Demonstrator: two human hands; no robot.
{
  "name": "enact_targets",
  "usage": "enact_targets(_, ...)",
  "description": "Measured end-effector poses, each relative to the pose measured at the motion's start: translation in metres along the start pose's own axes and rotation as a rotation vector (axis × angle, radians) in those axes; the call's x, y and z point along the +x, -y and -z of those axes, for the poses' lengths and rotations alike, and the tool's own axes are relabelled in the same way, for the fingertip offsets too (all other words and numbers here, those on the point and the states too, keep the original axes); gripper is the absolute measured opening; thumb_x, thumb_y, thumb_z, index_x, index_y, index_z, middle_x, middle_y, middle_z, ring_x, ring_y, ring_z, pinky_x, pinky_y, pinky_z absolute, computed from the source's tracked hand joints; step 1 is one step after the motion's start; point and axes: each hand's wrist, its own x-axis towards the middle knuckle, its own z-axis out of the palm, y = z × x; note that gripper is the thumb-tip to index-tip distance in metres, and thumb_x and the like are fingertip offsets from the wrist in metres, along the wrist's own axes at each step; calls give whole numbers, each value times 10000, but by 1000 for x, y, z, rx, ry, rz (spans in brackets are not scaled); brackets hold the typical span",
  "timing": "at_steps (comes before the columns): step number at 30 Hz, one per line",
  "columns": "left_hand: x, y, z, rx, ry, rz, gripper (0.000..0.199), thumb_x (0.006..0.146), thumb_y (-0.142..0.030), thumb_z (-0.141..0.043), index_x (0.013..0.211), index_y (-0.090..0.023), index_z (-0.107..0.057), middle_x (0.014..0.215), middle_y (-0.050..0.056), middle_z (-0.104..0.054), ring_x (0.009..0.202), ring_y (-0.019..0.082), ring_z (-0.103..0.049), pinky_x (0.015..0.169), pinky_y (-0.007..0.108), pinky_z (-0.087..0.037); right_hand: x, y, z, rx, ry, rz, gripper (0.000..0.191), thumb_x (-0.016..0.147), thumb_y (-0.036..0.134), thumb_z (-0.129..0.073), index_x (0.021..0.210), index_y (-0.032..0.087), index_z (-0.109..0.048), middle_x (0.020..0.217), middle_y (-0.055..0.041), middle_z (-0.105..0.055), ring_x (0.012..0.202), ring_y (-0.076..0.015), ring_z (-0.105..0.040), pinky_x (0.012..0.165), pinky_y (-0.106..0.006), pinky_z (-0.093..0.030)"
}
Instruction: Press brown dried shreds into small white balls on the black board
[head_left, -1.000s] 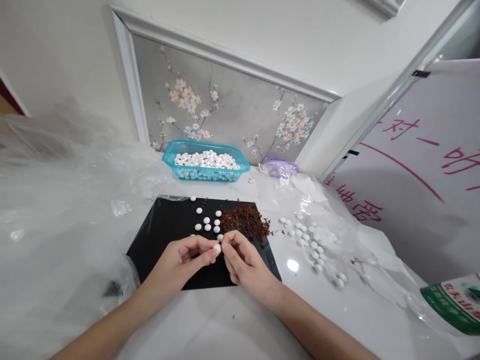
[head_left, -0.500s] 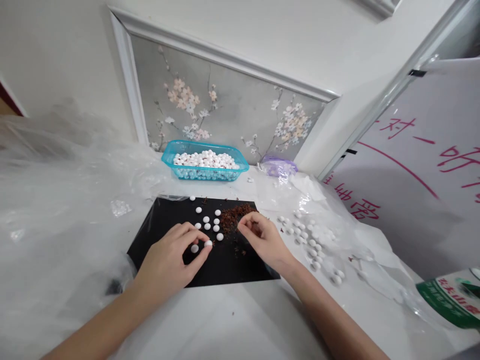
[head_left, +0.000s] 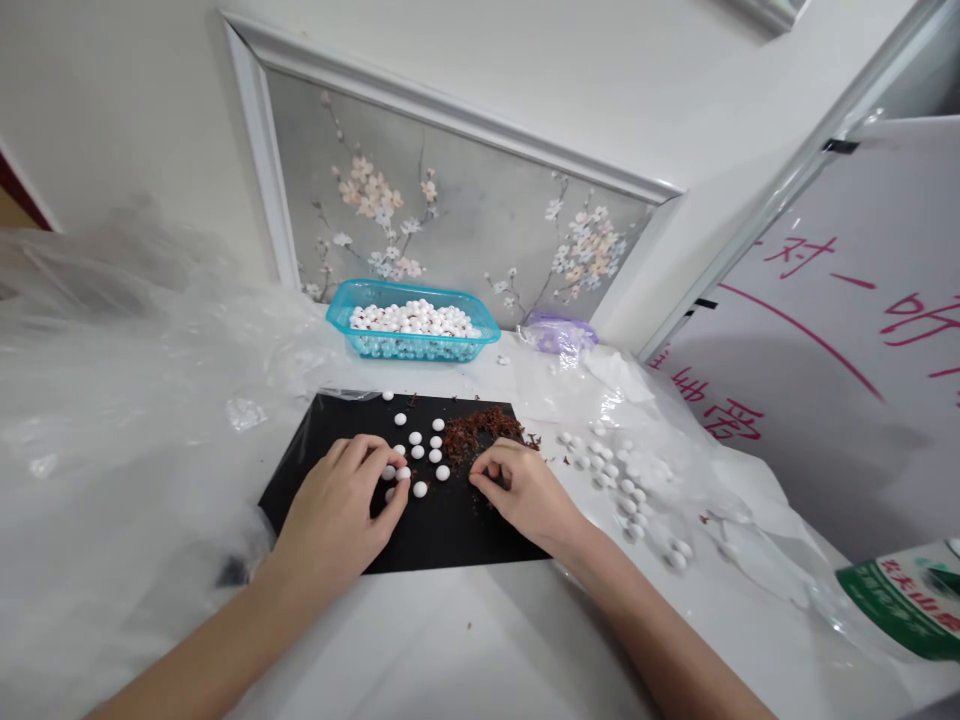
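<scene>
Head view: left hand (head_left: 337,508) pinches a white ball (head_left: 403,473); right hand (head_left: 531,492), fingertips together, is just beside the brown pile (head_left: 478,428).

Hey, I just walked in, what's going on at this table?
A person is handling white beads over a black mat. The left hand has one bead between its fingers, with others lying nearby. The right hand's fingertips are close together beside some brown bits; whether they hold one, I can't tell. Behind the mat, a blue basket holds many beads.
</scene>
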Motion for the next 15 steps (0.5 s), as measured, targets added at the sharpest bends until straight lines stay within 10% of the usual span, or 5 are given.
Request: enact_targets(15, -2, -18, -11, 6, 198, -329, 345, 915, -316, -362, 1180, -235, -567, 1212, 57, -594, 1132, 228, -488, 1024, 492, -224, -5, 13, -7, 110, -173, 118, 108, 896, 212, -399, 838, 194, -489, 840, -7, -468, 646, -96, -467, 614, -230, -380)
